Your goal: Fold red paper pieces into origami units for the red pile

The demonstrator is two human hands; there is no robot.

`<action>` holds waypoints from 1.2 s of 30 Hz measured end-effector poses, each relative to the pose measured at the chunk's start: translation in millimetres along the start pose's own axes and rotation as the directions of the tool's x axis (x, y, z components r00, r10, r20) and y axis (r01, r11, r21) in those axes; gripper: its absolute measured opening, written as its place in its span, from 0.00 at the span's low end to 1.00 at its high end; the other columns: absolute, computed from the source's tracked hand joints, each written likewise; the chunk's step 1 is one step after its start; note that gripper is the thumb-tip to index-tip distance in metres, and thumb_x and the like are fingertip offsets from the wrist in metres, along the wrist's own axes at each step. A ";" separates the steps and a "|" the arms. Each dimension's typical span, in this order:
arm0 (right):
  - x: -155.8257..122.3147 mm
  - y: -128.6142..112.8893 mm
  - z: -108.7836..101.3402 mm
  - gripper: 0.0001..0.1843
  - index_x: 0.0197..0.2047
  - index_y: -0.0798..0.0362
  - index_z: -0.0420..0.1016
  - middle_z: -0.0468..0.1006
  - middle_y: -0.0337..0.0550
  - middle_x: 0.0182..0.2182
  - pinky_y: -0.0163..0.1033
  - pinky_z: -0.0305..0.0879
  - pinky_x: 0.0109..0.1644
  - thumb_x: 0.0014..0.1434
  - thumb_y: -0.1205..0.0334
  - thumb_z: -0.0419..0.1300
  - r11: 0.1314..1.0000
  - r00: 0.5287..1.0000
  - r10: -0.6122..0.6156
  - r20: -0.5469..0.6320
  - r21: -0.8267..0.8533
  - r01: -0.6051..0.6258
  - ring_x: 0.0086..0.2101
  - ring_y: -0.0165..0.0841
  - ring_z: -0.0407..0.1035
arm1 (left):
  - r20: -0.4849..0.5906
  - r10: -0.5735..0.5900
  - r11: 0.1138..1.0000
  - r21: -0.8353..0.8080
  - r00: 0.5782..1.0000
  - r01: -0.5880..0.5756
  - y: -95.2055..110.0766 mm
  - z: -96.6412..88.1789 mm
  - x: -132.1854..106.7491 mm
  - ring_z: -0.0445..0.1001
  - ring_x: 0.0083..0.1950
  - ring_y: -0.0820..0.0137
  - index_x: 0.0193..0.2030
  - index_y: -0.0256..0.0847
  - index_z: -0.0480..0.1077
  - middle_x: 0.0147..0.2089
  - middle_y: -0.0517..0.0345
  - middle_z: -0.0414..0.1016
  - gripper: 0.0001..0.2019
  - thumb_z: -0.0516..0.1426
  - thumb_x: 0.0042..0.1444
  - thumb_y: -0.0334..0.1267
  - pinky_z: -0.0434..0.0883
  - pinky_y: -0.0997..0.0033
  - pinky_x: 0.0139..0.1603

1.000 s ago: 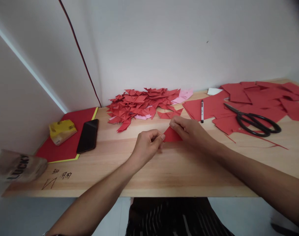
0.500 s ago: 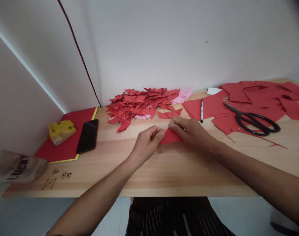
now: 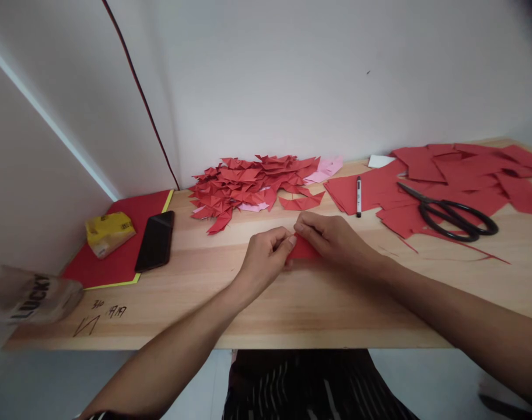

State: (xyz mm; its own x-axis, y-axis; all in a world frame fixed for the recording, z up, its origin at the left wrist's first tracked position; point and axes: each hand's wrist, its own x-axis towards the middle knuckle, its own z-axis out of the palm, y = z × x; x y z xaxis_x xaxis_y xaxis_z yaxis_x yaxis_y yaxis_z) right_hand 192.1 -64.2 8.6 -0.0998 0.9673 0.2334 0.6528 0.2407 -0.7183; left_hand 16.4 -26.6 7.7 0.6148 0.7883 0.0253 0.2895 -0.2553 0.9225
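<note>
A small folded red paper (image 3: 301,251) lies on the wooden table (image 3: 266,309) in front of me. My left hand (image 3: 266,259) is curled, its thumb and fingers pinching the paper's left corner. My right hand (image 3: 331,238) rests over the paper's top and right side, fingers pressed down on it, so most of the piece is hidden. Both hands meet at the paper's upper left tip.
A heap of folded red and pink pieces (image 3: 252,184) lies behind my hands. Red sheets (image 3: 462,175), black scissors (image 3: 454,213) and a marker (image 3: 359,196) sit to the right. A phone (image 3: 156,239) and yellow packet (image 3: 108,232) rest on a red pad (image 3: 117,256) at left.
My hands have drawn closer together over the red paper. The triangle that showed between them is now mostly covered, and its left corner has been folded in under my fingers.
</note>
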 end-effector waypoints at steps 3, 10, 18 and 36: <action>1.7 3.8 -2.3 0.17 0.27 0.51 0.54 0.60 0.34 0.22 0.36 0.51 0.30 0.67 0.55 0.47 1.000 0.999 0.016 -0.050 -0.018 -0.017 0.25 0.28 0.56 | 0.017 -0.021 1.000 0.006 1.000 0.021 -0.7 -0.8 -0.2 0.61 0.20 0.77 0.25 0.38 0.64 0.19 0.63 0.68 0.16 0.52 0.61 0.43 0.58 0.76 0.26; 4.1 8.6 -2.0 0.19 0.25 0.51 0.51 0.55 0.33 0.21 0.36 0.49 0.29 0.67 0.55 0.49 1.000 0.995 -0.025 -0.099 -0.014 0.023 0.24 0.27 0.53 | 0.042 -0.105 0.990 -0.095 0.994 0.109 -3.0 -1.3 1.1 0.56 0.13 0.79 0.24 0.40 0.62 0.12 0.68 0.61 0.17 0.53 0.61 0.46 0.54 0.78 0.17; 5.1 13.3 -4.0 0.23 0.22 0.51 0.50 0.52 0.33 0.20 0.36 0.47 0.28 0.65 0.51 0.50 0.999 0.999 -0.009 -0.040 0.042 0.011 0.24 0.27 0.50 | 0.181 -0.046 0.984 -0.161 0.982 0.076 -7.6 1.0 3.0 0.64 0.17 0.77 0.27 0.39 0.62 0.19 0.62 0.69 0.16 0.53 0.60 0.48 0.59 0.78 0.20; 5.5 9.0 2.0 0.21 0.23 0.51 0.52 0.55 0.33 0.21 0.35 0.48 0.28 0.65 0.52 0.50 0.995 1.000 0.002 0.013 0.103 -0.003 0.25 0.27 0.52 | -0.086 0.097 0.990 -0.094 0.992 -0.105 -6.8 1.5 8.9 0.56 0.28 0.75 0.27 0.38 0.62 0.25 0.65 0.57 0.14 0.52 0.61 0.43 0.55 0.73 0.30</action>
State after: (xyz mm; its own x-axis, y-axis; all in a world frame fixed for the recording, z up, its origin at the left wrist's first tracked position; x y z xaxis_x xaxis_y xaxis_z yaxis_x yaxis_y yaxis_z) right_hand 196.0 -56.5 2.1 -0.1084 0.9687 0.2233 0.5722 0.2445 -0.7828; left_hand 21.0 -18.7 1.1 0.5744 0.8051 0.1480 0.1533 -0.2835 0.9466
